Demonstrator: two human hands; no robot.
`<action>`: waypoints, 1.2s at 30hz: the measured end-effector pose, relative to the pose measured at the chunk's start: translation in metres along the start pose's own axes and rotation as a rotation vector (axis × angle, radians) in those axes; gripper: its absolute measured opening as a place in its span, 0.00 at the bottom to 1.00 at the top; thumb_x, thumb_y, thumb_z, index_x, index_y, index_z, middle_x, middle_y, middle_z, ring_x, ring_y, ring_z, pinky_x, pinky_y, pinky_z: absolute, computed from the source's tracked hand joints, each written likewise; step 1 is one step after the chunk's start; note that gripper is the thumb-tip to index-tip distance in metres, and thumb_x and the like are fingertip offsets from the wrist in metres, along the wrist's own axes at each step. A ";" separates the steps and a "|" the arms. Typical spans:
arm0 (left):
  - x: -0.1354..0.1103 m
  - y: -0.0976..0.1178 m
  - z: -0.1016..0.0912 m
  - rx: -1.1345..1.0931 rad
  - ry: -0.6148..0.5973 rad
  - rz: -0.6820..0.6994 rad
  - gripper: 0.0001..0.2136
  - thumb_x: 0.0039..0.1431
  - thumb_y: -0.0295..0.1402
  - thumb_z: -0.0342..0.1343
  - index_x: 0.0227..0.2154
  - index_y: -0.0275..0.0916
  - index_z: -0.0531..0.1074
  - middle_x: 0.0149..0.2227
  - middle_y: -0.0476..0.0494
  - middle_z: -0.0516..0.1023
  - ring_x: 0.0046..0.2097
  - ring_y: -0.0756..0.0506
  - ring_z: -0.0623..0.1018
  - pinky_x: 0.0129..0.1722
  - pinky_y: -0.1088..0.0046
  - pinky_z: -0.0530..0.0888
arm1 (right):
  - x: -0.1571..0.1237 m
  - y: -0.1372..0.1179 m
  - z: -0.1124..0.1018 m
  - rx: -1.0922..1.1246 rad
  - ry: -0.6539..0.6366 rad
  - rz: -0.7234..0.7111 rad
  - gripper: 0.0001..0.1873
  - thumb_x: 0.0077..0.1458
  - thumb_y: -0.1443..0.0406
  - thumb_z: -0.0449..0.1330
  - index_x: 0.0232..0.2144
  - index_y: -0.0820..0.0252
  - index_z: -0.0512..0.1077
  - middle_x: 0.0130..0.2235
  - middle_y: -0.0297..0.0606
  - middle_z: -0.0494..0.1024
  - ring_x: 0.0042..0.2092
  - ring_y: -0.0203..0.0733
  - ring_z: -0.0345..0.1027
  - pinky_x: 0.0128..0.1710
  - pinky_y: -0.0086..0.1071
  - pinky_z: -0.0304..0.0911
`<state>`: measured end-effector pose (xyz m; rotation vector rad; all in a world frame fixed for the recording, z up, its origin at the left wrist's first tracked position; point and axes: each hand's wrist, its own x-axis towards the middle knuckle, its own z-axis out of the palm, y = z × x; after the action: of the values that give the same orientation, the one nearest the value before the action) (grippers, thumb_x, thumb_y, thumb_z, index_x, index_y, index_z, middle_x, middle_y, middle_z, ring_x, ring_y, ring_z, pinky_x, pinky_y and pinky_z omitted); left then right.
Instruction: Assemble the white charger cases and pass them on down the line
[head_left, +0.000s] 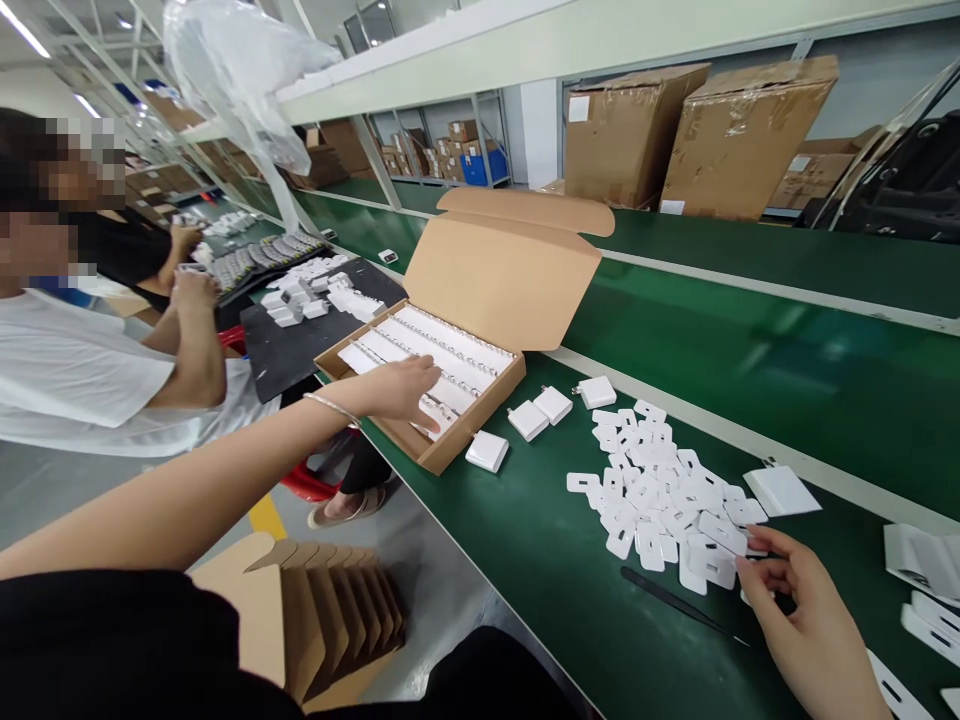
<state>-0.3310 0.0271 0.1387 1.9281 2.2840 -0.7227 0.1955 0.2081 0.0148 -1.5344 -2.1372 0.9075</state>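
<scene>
My left hand [409,390] reaches out over an open cardboard box [442,455] filled with rows of white chargers; its fingers are curled down onto the near row, and what they pinch is hidden. My right hand [806,625] rests at the near edge of a heap of small white plastic pieces [660,495] on the green bench, fingertips pinching one piece at the heap's edge. Three white chargers [529,420] lie loose between the box and the heap, with another [487,450] by the box corner.
A thin black tool [679,603] lies near my right hand. A green conveyor belt [750,360] runs behind. Large cartons [697,135] stand at the back. People work at the left by a black tray [300,340] of white parts. Folded cardboard [330,610] stands on the floor.
</scene>
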 end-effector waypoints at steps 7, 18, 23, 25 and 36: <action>0.021 -0.019 0.010 -0.112 0.026 -0.009 0.49 0.47 0.65 0.64 0.63 0.33 0.64 0.65 0.22 0.65 0.68 0.23 0.64 0.64 0.51 0.65 | -0.003 -0.004 0.000 -0.014 -0.006 -0.014 0.35 0.55 0.39 0.57 0.53 0.57 0.72 0.41 0.47 0.78 0.41 0.56 0.75 0.27 0.38 0.68; 0.031 -0.022 0.025 -0.154 -0.021 -0.023 0.52 0.53 0.65 0.60 0.73 0.40 0.54 0.74 0.21 0.54 0.74 0.20 0.56 0.69 0.41 0.56 | -0.005 -0.001 0.002 -0.025 0.026 -0.071 0.33 0.58 0.40 0.58 0.53 0.57 0.74 0.40 0.47 0.77 0.38 0.54 0.75 0.26 0.37 0.68; 0.032 -0.017 0.024 -0.210 -0.073 -0.076 0.54 0.53 0.65 0.60 0.73 0.35 0.52 0.74 0.18 0.54 0.74 0.20 0.57 0.70 0.41 0.55 | -0.002 0.009 0.002 -0.032 -0.016 -0.052 0.33 0.58 0.40 0.59 0.54 0.56 0.73 0.44 0.48 0.78 0.41 0.55 0.76 0.27 0.37 0.70; 0.029 -0.015 0.018 -0.219 -0.086 -0.112 0.55 0.53 0.65 0.61 0.74 0.35 0.51 0.75 0.18 0.52 0.74 0.19 0.56 0.70 0.40 0.56 | -0.002 0.009 0.001 -0.040 -0.019 -0.046 0.34 0.58 0.40 0.59 0.55 0.56 0.73 0.42 0.47 0.78 0.40 0.55 0.76 0.26 0.37 0.70; -0.014 -0.005 0.037 0.029 0.137 0.029 0.57 0.52 0.47 0.73 0.77 0.45 0.44 0.77 0.27 0.54 0.75 0.25 0.58 0.72 0.47 0.57 | -0.003 0.007 0.001 -0.062 -0.014 -0.085 0.33 0.59 0.38 0.58 0.55 0.54 0.74 0.42 0.47 0.77 0.39 0.54 0.77 0.25 0.36 0.71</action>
<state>-0.3414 0.0000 0.1122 2.0813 2.3285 -0.6430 0.2014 0.2063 0.0095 -1.4583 -2.2415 0.8327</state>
